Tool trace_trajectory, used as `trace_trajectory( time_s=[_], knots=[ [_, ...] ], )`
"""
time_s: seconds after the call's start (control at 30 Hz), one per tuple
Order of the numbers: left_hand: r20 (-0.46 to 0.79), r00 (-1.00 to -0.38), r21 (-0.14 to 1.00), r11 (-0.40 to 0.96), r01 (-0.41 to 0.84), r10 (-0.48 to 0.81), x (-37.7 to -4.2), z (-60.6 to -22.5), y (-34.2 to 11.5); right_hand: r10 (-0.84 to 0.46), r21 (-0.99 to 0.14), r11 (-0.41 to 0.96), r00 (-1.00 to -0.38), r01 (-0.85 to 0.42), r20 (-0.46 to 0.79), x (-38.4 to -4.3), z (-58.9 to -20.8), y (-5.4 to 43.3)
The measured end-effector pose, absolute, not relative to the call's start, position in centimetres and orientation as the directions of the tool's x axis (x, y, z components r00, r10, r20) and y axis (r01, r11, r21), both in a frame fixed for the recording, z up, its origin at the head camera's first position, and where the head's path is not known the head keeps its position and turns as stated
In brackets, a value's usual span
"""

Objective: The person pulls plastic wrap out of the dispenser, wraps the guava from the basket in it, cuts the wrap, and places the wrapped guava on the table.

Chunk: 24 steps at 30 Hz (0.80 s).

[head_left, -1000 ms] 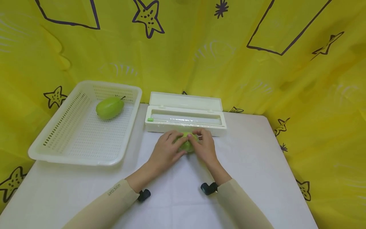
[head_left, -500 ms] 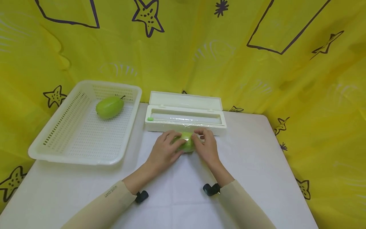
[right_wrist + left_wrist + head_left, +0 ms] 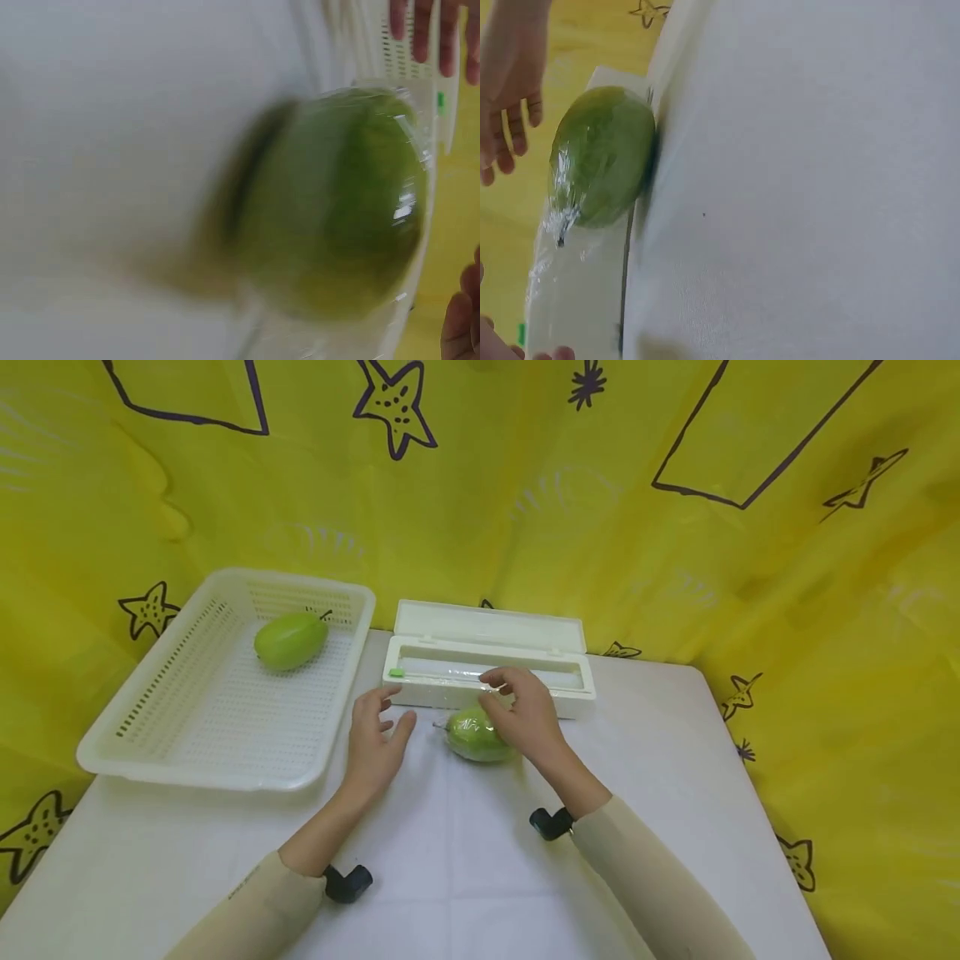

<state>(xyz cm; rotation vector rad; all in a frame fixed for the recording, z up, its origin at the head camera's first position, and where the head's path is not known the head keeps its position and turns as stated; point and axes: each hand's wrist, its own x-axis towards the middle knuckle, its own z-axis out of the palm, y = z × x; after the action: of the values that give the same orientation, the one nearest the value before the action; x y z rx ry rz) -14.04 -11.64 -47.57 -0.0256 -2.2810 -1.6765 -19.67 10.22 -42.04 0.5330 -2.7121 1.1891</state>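
A green oval fruit (image 3: 474,737) with a thin dark stem, wrapped in shiny clear film, lies on the white table in the head view. My left hand (image 3: 375,739) hovers to its left, fingers spread and holding nothing. My right hand (image 3: 525,714) is over the fruit's right end, overlapping it in this view, with loosely bent fingers. In the left wrist view a gap shows between the wrapped fruit (image 3: 604,157) and the right hand (image 3: 514,90). Film gleams along the fruit's side (image 3: 345,202) in the right wrist view.
Directly behind the fruit stands a white cling film box (image 3: 487,695), its lid (image 3: 489,627) raised and a film roll inside. A white perforated basket (image 3: 225,781) at left holds another green fruit (image 3: 291,642). A yellow patterned curtain (image 3: 480,510) hangs behind the table.
My left hand has let go of the wrapped fruit and moved left. The right hand has lifted slightly up and away. The fruit now lies with its stem pointing left.
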Motion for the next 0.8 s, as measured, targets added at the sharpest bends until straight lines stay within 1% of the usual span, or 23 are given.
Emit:
trace_trajectory(
  time_s=[0.07, 0.13, 0.23, 0.3, 0.5, 0.67, 0.8],
  knots=[
    [0.178, -0.959, 0.958, 0.262, 0.117, -0.222, -14.4, -47.7, -12.0, -0.35, -0.635, 0.647, -0.904, -0.422, 0.244, -20.4, -41.0, 8.7],
    [0.102, -0.963, 0.979, 0.198, 0.053, -0.25, -15.0, -47.8, -12.3, -0.429, -0.587, 0.668, -0.881, -0.458, 0.2, -21.0, -40.0, 7.2],
    [0.008, -0.966, 0.993, 0.116, -0.022, -0.259, -15.9, -48.1, -12.7, -0.511, -0.519, 0.7, -0.852, -0.49, 0.116, -22.0, -38.9, 5.1],
    [-0.026, -0.968, 0.995, 0.084, -0.048, -0.251, -16.5, -48.3, -12.8, -0.549, -0.479, 0.715, -0.833, -0.509, 0.066, -22.6, -38.4, 3.7],
    [-0.03, -0.976, 0.993, 0.102, -0.053, -0.215, -18.0, -49.3, -13.2, -0.582, -0.355, 0.761, -0.813, -0.543, -0.005, -24.0, -38.4, 0.5],
    [-0.059, -0.976, 0.993, 0.088, -0.079, -0.212, -19.0, -50.0, -13.5, -0.563, -0.26, 0.803, -0.826, -0.535, -0.039, -24.7, -38.7, -1.3],
    [-0.047, -0.969, 0.996, 0.068, -0.066, -0.243, -19.6, -50.3, -13.5, -0.547, -0.224, 0.821, -0.836, -0.525, -0.043, -25.1, -39.0, -2.1]
  ],
)
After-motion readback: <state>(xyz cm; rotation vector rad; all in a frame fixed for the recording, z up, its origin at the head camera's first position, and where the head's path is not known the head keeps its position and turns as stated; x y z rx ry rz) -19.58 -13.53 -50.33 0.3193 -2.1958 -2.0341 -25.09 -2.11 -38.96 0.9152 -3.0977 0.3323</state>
